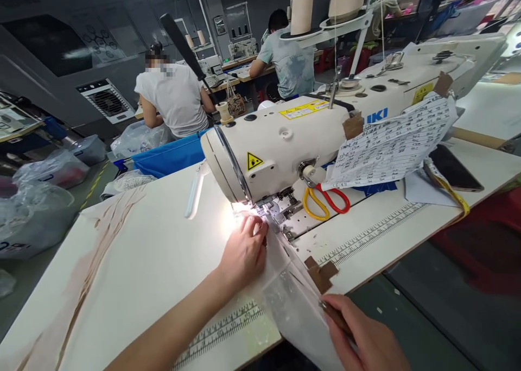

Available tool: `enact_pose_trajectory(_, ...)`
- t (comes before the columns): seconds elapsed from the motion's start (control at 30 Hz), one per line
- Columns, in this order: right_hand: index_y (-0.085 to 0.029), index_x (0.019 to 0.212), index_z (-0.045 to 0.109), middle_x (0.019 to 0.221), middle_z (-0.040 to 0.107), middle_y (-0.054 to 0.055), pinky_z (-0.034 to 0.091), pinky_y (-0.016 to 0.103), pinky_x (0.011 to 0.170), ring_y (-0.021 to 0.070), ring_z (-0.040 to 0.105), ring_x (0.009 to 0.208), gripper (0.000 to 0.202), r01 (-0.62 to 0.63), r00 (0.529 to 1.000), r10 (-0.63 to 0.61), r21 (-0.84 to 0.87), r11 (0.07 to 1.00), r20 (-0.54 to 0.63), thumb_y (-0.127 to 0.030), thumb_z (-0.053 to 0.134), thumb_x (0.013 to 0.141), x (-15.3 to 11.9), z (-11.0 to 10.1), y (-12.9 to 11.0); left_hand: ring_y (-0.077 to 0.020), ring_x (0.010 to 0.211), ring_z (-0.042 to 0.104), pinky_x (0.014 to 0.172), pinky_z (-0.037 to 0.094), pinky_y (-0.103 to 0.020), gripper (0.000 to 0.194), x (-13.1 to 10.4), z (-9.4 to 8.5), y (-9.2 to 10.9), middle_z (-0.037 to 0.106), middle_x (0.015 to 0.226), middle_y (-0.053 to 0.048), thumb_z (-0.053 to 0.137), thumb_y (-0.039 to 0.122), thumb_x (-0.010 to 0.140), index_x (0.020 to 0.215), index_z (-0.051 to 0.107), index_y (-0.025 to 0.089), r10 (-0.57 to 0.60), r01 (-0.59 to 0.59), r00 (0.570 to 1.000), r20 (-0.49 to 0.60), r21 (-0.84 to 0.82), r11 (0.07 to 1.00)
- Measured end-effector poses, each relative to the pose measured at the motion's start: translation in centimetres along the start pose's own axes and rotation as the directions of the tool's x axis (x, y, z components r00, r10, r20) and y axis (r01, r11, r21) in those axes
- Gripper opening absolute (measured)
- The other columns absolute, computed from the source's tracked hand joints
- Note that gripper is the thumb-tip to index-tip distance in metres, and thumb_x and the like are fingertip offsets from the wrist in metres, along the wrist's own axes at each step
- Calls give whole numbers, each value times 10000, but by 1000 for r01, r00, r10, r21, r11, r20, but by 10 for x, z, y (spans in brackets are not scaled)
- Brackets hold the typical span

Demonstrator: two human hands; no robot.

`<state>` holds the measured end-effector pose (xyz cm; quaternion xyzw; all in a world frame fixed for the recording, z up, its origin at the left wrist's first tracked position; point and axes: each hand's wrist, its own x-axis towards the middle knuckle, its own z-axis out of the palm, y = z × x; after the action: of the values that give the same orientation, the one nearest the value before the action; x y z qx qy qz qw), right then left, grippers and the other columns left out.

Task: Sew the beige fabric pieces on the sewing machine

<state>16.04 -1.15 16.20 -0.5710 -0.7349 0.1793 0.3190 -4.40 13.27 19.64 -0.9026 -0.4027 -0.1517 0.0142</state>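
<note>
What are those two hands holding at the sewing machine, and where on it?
A strip of pale fabric: the left hand presses its far end flat by the needle, the right hand pinches its near edge at the table's front.

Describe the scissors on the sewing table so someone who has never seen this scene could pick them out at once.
Start at the big white sewing machine on the pale table. Under its arm, just right of the needle area where the left hand presses sheer fabric, lie the scissors. One yellow and one red handle loop set them apart from the printed paper sheet above.
</note>
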Motion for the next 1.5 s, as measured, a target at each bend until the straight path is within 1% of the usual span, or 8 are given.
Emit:
enact_pose_trajectory(0.07, -272, 1086, 446, 823, 707, -6, 497, 199, 487, 133, 692, 601, 188, 26, 999, -27, -45, 999, -18, -159, 398, 944, -3, -2, 4, -267, 994, 548, 782, 575, -423, 362, -3, 5, 7, 572, 1092, -160, 375, 84, 813, 1110, 581, 111, -21, 21, 999, -45, 18, 1000)
enact_pose_trajectory(0.17, -276, 1102, 447, 823, 685, -8, 508, 203, 524, 133, 688, 621, 210, 66, 997, -70, -81, 994, -43, -153, 371, 950, 2, -4, 7, -290, 1089, 537, 909, 538, -477, 419, -10, 9, 9, 569, 1170, -186, 366, 85, 808, 1184, 549, 71, 8, -8, 997, -81, 4, 1000)
enact_pose_trajectory(0.3, -268, 1114, 441, 814, 660, -14, 508, 199, 541, 121, 673, 612, 229, 90, 994, -95, -99, 991, -50, -136, 362, 945, 5, -4, 6, -273, 1141, 550, 990, 507, -461, 437, -15, 7, 2, 606, 1215, -156, 365, 110, 822, 1211, 564, 96, 19, -22, 998, -54, -57, 998)
enact_pose_trajectory(0.5, -254, 1149, 443, 851, 652, 2, 507, 202, 545, 123, 677, 652, 253, 75, 996, -80, -109, 991, -41, -128, 354, 949, 4, -2, 5, -284, 1155, 560, 970, 520, -507, 464, -15, 10, -2, 631, 1239, -145, 341, 108, 816, 1206, 590, 68, 26, -27, 997, -78, -16, 1000)
enact_pose_trajectory(0.7, -231, 1132, 459, 884, 670, 26, 519, 226, 531, 140, 687, 656, 247, 99, 993, -112, -210, 973, -49, -127, 324, 954, 14, -5, 2, -303, 1149, 561, 956, 529, -510, 445, -14, 16, 2, 640, 1228, -151, 303, 150, 877, 1189, 603, 46, 41, -32, 992, -118, 83, 996)
enact_pose_trajectory(0.93, -205, 1129, 480, 906, 694, 50, 511, 215, 480, 146, 706, 670, 257, 127, 988, -149, -303, 945, -51, -130, 301, 961, 18, -4, -1, -323, 1160, 530, 936, 525, -519, 437, -15, 15, 5, 608, 1251, -185, 284, 174, 915, 1195, 584, 23, 63, -49, 993, -103, 132, 990)
enact_pose_trajectory(1.23, -183, 1065, 522, 802, 699, 52, 501, 222, 422, 148, 699, 580, 278, 168, 972, -213, -351, 921, -95, -138, 264, 971, 26, -7, -8, -350, 1206, 468, 959, 480, -541, 410, -20, 13, 14, 566, 1268, -217, 353, 167, 895, 1200, 573, 5, 80, -74, 994, -77, 81, 994)
enact_pose_trajectory(1.5, -194, 1081, 503, 819, 709, 48, 515, 215, 437, 145, 706, 588, 270, 182, 970, -227, -360, 915, -85, -147, 260, 975, 27, -5, -8, -375, 1194, 482, 970, 462, -546, 453, -25, 11, 24, 569, 1270, -244, 379, 180, 873, 1213, 573, -46, 112, -107, 992, -53, 99, 989)
